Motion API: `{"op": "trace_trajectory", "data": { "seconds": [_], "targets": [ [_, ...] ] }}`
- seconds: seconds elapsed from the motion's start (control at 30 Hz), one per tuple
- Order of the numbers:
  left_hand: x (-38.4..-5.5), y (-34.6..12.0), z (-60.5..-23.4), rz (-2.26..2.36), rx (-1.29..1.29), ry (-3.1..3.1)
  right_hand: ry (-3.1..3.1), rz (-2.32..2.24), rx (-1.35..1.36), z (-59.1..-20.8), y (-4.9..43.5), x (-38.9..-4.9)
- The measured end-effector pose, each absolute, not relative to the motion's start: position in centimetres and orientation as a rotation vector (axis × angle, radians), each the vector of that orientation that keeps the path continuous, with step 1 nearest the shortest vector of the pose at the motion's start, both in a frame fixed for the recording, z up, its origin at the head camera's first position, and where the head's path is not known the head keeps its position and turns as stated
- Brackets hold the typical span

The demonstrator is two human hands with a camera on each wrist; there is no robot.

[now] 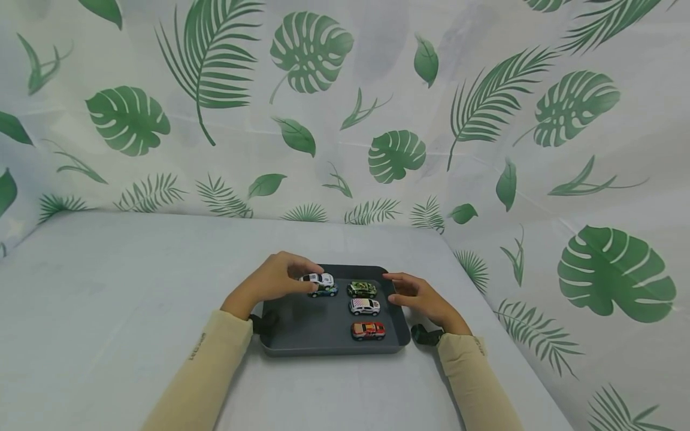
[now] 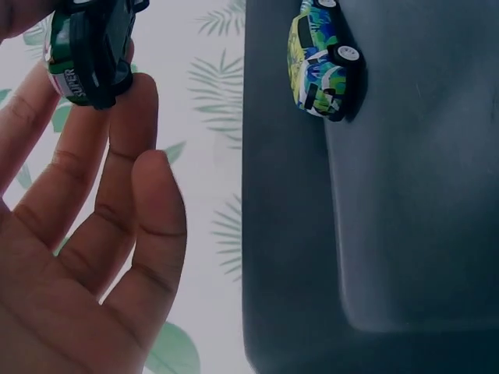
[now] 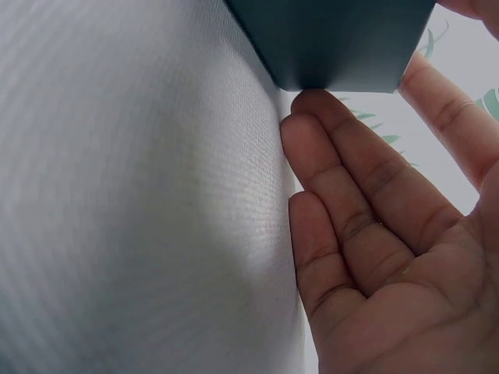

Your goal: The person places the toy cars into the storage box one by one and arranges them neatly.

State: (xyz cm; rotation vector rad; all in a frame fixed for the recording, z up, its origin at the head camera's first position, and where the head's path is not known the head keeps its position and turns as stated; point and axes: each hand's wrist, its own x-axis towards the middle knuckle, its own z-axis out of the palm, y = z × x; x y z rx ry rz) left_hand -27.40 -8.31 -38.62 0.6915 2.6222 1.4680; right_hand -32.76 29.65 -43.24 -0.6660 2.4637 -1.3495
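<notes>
A dark grey tray (image 1: 286,329) lies on the table and holds several toy cars. My left hand (image 1: 302,280) pinches a white and green toy car (image 1: 318,279) just above the tray's far left part. In the left wrist view that car (image 2: 86,47) sits between thumb and fingertips (image 2: 129,101), clear of the tray (image 2: 405,234). A blue, green and yellow car (image 2: 321,58) stands on the tray right below it (image 1: 325,292). My right hand (image 1: 401,290) rests at the tray's right rim, fingers relaxed. Its fingertips (image 3: 312,105) touch the tray's corner (image 3: 335,39).
A camouflage car (image 1: 362,290), a white car (image 1: 365,306) and a red car (image 1: 368,330) stand in a column on the tray's right side. The table (image 1: 108,287) is covered in pale cloth. A leaf-print backdrop (image 1: 345,120) hangs behind and to the right.
</notes>
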Motion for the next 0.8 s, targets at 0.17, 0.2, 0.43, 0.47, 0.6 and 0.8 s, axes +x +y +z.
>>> {"op": "trace_trajectory", "data": {
  "seconds": [0.17, 0.2, 0.43, 0.47, 0.6, 0.8],
  "targets": [
    [-27.6, -7.7, -38.8, 1.424, 0.684, 2.669, 2.455, -1.353, -0.675, -43.3, 29.7, -32.8],
    [-27.6, -7.6, -38.8, 1.414, 0.684, 2.677, 2.455, -1.353, -0.677, -43.3, 29.8, -32.8],
    [-27.8, -6.9, -39.0, 1.385, 0.684, 2.682, 2.456, -1.355, -0.674, -43.3, 29.7, -32.9],
    [-27.8, -6.9, -39.0, 1.377, 0.681, 2.687, 2.457, -1.354, -0.674, -43.4, 29.7, -32.9],
    [-27.8, -6.5, -39.2, 1.329, 0.648, 2.711, 2.46, -1.351, -0.681, -43.3, 29.7, -33.0],
    [-27.9, -5.8, -39.9, 1.255, 0.586, 2.742, 2.444, -1.368, -0.686, -43.5, 29.8, -33.0]
  ]
}}
